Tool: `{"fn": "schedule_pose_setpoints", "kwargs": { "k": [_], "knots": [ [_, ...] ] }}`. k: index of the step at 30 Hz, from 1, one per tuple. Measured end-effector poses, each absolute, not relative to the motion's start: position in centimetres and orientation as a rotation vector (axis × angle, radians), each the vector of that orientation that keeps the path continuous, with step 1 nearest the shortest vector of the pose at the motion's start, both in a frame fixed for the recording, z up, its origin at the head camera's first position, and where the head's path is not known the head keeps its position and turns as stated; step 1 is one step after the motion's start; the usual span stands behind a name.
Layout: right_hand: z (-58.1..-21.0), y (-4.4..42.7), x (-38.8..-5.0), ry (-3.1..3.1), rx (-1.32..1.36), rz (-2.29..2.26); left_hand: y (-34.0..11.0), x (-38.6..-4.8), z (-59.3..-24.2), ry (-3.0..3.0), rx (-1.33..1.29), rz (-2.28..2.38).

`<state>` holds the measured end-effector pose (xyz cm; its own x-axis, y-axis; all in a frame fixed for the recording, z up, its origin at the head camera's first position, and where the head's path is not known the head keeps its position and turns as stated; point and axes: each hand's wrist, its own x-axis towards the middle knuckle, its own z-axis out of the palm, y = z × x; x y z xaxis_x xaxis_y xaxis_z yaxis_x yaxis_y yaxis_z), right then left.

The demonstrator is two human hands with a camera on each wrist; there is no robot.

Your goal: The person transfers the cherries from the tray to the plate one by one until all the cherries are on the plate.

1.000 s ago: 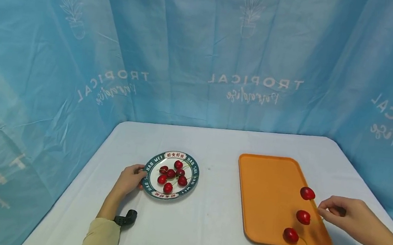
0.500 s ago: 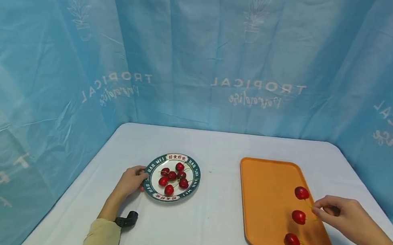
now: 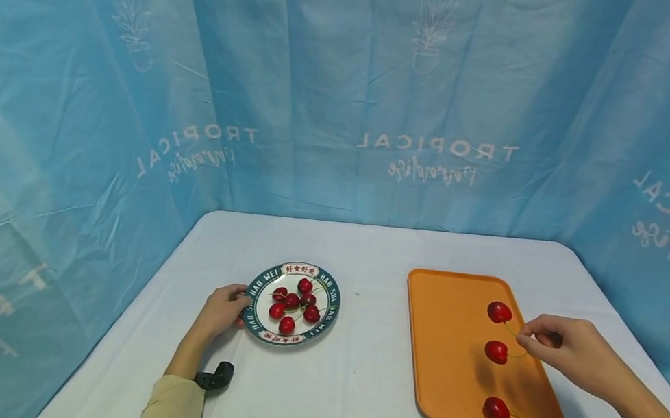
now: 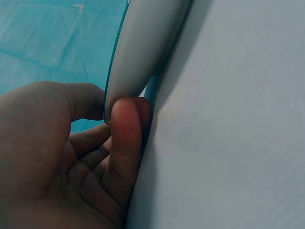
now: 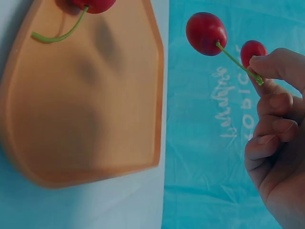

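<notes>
At the left, a round plate (image 3: 259, 326) with a green lettered rim bears several red cherries with stems. My left hand (image 3: 223, 311) pinches its left rim; in the left wrist view that hand (image 4: 90, 152) has the thumb on one side of the plate (image 4: 143, 43) and fingers underneath. Over the orange tray (image 3: 448, 360) my right hand (image 3: 573, 350) pinches stems between thumb and forefinger. Two cherries hang from it above the tray, an upper cherry (image 3: 500, 312) and a lower cherry (image 3: 496, 351). A third cherry (image 3: 496, 411) lies on the tray near its front edge.
A white cloth covers the table (image 3: 359, 377). Blue printed curtains (image 3: 323, 97) rise close behind it and along both sides. Each wrist wears a black camera, such as the left wrist camera (image 3: 216, 376).
My right hand has moved left and slightly farther back over the tray, carrying the two cherries by their stems. My left hand keeps its grip on the plate.
</notes>
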<state>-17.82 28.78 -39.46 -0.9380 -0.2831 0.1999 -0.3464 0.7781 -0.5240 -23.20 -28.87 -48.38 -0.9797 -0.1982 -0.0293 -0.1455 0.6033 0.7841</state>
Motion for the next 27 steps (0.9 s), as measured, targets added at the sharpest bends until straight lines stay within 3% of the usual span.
{"fn": "schedule_pose_setpoints", "kwargs": {
  "k": [27],
  "knots": [
    [-38.4, 25.1, -20.5, -2.846, 0.614, 0.950, -29.0, -23.4, -48.6, -2.760, 0.309, -1.366]
  ]
}}
